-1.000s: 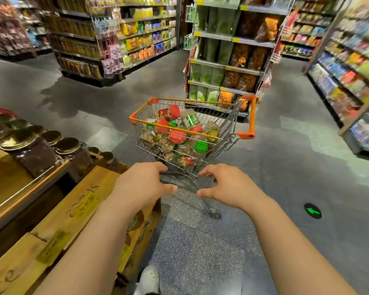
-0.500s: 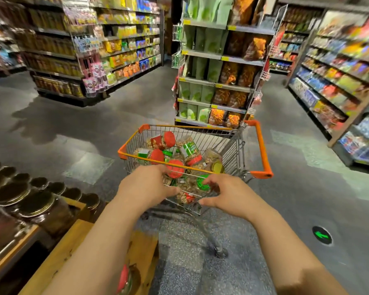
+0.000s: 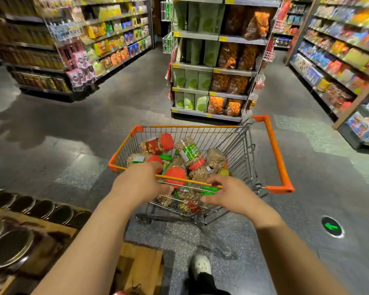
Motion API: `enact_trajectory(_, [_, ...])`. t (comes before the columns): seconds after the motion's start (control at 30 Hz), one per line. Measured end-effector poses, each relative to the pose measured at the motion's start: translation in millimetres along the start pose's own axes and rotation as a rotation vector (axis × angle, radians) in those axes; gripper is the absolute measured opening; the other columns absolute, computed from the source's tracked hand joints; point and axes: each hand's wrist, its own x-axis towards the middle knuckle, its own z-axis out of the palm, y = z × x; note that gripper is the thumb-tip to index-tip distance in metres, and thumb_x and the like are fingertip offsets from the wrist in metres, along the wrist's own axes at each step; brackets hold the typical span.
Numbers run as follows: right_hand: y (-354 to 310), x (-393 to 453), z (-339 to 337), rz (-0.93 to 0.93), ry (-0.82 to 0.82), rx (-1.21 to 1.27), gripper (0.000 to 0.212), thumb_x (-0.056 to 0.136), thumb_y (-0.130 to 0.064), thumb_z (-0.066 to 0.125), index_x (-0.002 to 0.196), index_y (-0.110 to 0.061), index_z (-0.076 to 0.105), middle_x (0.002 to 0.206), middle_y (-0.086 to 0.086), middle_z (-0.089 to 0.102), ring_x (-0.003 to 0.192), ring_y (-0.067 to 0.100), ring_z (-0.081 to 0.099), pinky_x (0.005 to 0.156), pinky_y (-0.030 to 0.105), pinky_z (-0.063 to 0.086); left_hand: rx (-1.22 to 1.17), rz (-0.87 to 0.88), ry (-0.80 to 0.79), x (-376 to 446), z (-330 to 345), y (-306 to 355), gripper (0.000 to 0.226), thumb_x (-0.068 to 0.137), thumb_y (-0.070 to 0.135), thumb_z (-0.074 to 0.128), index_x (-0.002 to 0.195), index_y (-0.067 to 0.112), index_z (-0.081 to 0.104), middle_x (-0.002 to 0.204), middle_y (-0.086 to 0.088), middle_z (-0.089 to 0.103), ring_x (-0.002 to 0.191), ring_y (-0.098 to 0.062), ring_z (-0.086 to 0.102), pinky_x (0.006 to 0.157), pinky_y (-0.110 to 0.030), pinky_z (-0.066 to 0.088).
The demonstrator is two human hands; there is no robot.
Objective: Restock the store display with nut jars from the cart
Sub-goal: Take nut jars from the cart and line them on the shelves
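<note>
Wooden display boards [image 3: 141, 267] are seen at the lower left edge, and beside them dark jars with round metal lids [image 3: 11, 248] are lined in rows. A white shoe [image 3: 200, 264] is planted on the speckled grey floor [image 3: 307, 209] just below the cart. Two bare forearms are stretched forward over the near side of the wire cart [image 3: 239, 145]. The left hand [image 3: 141, 184] is laid at the cart's near orange rim, its fingers bent over the rim toward the jars; whether anything is actually gripped cannot be told. The right hand [image 3: 230, 193] is placed at the same rim further right, its fingers curled on or just over the bar, the contact being hidden by the hand itself. Inside the basket the nut jars [image 3: 188, 152] are heaped on their sides, clear plastic with red lids and with red or green labels; one red lid [image 3: 175, 176] is turned toward the camera between the two hands. An orange handle [image 3: 275, 152] is carried along the cart's right side. A green arrow marker [image 3: 331, 226] is set into the floor at the right. Beyond the cart, an end shelf of green and orange snack bags [image 3: 211, 77] is stood, with long stocked aisles at both sides.
</note>
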Motion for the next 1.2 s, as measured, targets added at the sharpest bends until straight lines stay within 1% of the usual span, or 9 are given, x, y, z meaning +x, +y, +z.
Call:
enact_trajectory(0.13, [23.5,49.8,-13.1,0.019,-0.05,0.057,0.051,0.083,-0.046,0.08,0.127,-0.03,0.059,0.114,-0.005,0.066,0.08,0.013,0.069,0.071,0.026,0.054,0.002,-0.02,-0.028,52.5,-0.4,9.6,0.084,0.075,0.066,0.078,0.147,0.035,0.049,0.145,0.002,0.058,0.128,-0.023,0.057,0.099,-0.039,0.052])
enact_trajectory(0.23, [47.9,99.2,-24.4,0.009,-0.084,0.068,0.06,0.082,-0.051,0.079,0.134,-0.03,0.056,0.119,-0.006,0.064,0.094,0.012,0.066,0.082,0.031,0.054,0.028,-0.05,-0.013,99.0,-4.9,17.1,0.082,0.075,0.064,0.08,0.146,0.035,0.05,0.143,-0.001,0.06,0.126,-0.025,0.058,0.095,-0.038,0.052])
enact_trajectory(0.33, [74.0,156.1,-36.3,0.061,-0.122,0.119,0.069,0.083,-0.048,0.079,0.142,-0.031,0.05,0.134,-0.001,0.059,0.106,0.012,0.059,0.081,0.024,0.044,0.034,-0.082,-0.023,150.1,-4.7,28.4,0.082,0.076,0.062,0.079,0.148,0.037,0.048,0.136,-0.003,0.065,0.118,-0.027,0.063,0.092,-0.038,0.054])
enact_trajectory(0.5, [113.4,244.9,-39.9,0.136,-0.157,0.267,0.08,0.086,-0.037,0.08,0.152,-0.024,0.038,0.133,0.007,0.064,0.106,0.015,0.063,0.062,0.01,0.041,0.074,-0.088,-0.078,241.9,15.1,41.2,0.089,0.076,0.061,0.079,0.152,0.033,0.043,0.141,-0.006,0.061,0.128,-0.028,0.057,0.104,-0.042,0.049])
enact_trajectory(0.63, [143.3,300.4,-21.5,0.252,-0.18,0.445,0.089,0.079,-0.025,0.088,0.153,-0.019,0.038,0.139,0.007,0.058,0.11,0.023,0.061,0.088,0.024,0.051,0.06,-0.121,-0.151,310.4,38.4,44.6,0.097,0.075,0.06,0.08,0.156,0.031,0.036,0.145,-0.011,0.054,0.128,-0.03,0.055,0.101,-0.043,0.052])
enact_trajectory(0.77, [163.6,352.2,-3.7,0.328,-0.213,0.508,0.084,0.08,-0.02,0.086,0.15,-0.022,0.039,0.135,0.013,0.06,0.113,0.025,0.063,0.067,0.012,0.045,0.083,-0.153,-0.179,368.2,67.3,40.4,0.097,0.077,0.058,0.079,0.157,0.029,0.032,0.134,-0.01,0.06,0.123,-0.03,0.058,0.096,-0.039,0.052])
enact_trajectory(0.87, [182.6,387.0,11.7,0.317,-0.222,0.463,0.086,0.081,-0.024,0.086,0.152,-0.013,0.04,0.141,0.006,0.056,0.129,0.021,0.053,0.082,0.012,0.033,0.067,-0.189,-0.232,406.1,90.4,39.9,0.099,0.079,0.058,0.078,0.159,0.029,0.026,0.147,-0.013,0.051,0.131,-0.033,0.052,0.099,-0.041,0.051])
enact_trajectory(1.03, [199.2,426.7,33.2,0.36,-0.242,0.426,0.072,0.077,-0.023,0.088,0.139,-0.019,0.051,0.109,-0.008,0.059,0.113,0.019,0.06,0.087,0.021,0.04,0.024,-0.22,-0.322,460.7,128.7,41.2,0.104,0.081,0.054,0.079,0.162,0.031,0.017,0.161,-0.017,0.033,0.143,-0.035,0.04,0.108,-0.042,0.044])
enact_trajectory(1.2, [216.2,452.7,65.6,0.373,-0.211,0.451,0.103,0.064,-0.046,0.09,0.151,-0.029,0.036,0.139,0.001,0.057,0.125,0.022,0.057,0.108,0.041,0.048,-0.026,-0.209,-0.323,506.7,158.6,40.3,0.106,0.079,0.049,0.082,0.161,0.041,0.015,0.157,-0.014,0.037,0.14,-0.034,0.044,0.11,-0.038,0.041])
